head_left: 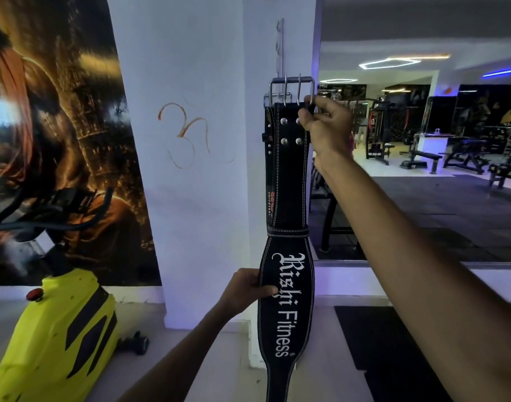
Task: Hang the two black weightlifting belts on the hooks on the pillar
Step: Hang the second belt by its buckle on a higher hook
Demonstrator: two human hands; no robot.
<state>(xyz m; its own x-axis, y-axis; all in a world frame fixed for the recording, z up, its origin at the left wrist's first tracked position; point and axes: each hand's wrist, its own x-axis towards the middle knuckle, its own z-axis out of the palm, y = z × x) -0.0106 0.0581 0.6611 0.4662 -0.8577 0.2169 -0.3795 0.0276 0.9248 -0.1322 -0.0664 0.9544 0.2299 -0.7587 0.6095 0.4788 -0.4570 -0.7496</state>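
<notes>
Two black weightlifting belts hang upright against the white pillar [202, 169]. The front belt [289, 300] shows white "Fitness" lettering and a steel double-prong buckle [292, 88] at its top. A second belt [269, 175] lies behind it, mostly hidden, with its own buckle peeking out at the left. My right hand [327, 126] pinches the front belt's top just under the buckle. My left hand [248, 288] grips the left edge of its wide part. A white hook rack [280, 44] runs up the pillar just above the buckles; whether a buckle rests on a hook is unclear.
A yellow exercise bike [54, 329] stands at the lower left, in front of a dark wall mural [60, 111]. Right of the pillar a mirror [422, 140] shows benches and gym machines. A black floor mat [393, 343] lies at the lower right.
</notes>
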